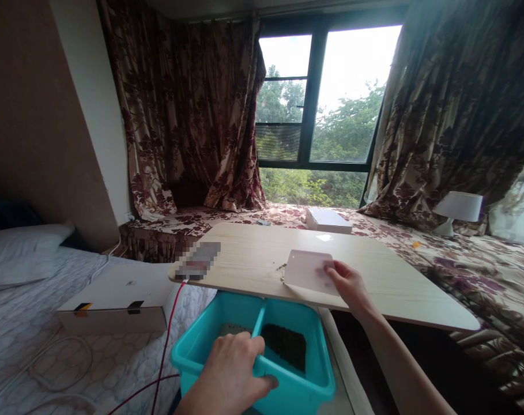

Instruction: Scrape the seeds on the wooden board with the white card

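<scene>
Low in the middle of the frame, the left hand [233, 369] curls over the divider of a turquoise bin [302, 389] and grasps it. Right of centre, the right hand [348, 282] pinches the right side of a pale translucent sheet [307, 271] between thumb and fingers. The sheet is above the bin in the frame, over the light wooden surface [387, 276]; whether its lower edge touches the surface, I cannot tell. Small dark crumbs [282, 268] lie just beside the sheet's left edge. The bin's right compartment holds dark loose material [287, 346]; its left one is partly hidden by the left hand.

At the surface's left end lies a pixelated flat object [199, 260], with a red cable [169, 328] running down from it. At the left of the frame, a white box [115, 294] sits on a quilted bed [19, 305]. Behind the surface are another box [328, 221] near the upper centre, a white lamp [458, 206] at the right, and a window [348, 115] between patterned curtains [188, 109].
</scene>
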Demonstrator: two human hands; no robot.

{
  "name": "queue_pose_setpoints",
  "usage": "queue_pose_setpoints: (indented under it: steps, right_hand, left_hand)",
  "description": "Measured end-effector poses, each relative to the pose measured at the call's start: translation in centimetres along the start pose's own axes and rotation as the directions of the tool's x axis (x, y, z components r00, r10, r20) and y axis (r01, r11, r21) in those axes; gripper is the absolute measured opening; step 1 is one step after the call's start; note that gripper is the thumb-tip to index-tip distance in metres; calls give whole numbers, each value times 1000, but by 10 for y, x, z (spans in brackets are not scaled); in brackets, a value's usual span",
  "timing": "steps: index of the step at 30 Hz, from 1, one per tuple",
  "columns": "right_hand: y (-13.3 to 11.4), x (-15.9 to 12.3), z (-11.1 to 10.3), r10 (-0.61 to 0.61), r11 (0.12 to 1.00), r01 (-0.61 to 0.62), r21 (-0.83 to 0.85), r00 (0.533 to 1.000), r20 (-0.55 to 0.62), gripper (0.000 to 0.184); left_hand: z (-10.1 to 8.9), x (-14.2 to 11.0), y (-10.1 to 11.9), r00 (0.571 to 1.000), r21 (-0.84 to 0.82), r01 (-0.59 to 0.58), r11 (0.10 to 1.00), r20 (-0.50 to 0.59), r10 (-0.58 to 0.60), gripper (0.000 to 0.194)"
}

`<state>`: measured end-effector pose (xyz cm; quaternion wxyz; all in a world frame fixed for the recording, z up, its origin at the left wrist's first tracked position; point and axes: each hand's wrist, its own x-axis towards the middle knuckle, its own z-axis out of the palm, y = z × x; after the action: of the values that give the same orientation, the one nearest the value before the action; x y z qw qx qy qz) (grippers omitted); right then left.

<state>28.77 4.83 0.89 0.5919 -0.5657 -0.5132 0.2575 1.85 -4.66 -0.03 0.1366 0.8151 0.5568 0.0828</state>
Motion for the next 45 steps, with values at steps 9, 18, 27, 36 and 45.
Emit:
queue_pose_setpoints:
  steps: [9, 18, 27, 36, 45]
  right_hand:
    - [0, 0, 6, -10, 999, 8, 34, 999, 39, 32]
    - [-5, 1, 5, -15, 999, 13, 40, 999, 36, 31]
    - [-7, -12, 13, 46, 993, -55, 100, 995, 91, 33]
    - [-8, -23, -1, 66, 987, -70, 144, 997, 34, 39]
    - [8, -21, 2, 52, 996, -45, 74, 994, -92, 38]
  left_hand:
    - [-8, 0, 5, 998, 23, 30, 999, 57, -31, 23]
    - [-4, -1, 1, 1000, 5, 11, 1000, 22, -11, 22]
    - [-5, -1, -6, 1000, -9, 9, 1000, 13, -9, 21]
    - [-8, 2, -15, 999, -26, 38, 999, -6, -39, 22]
    - [-7, 0, -8, 998, -20, 57, 998, 16, -57, 21]
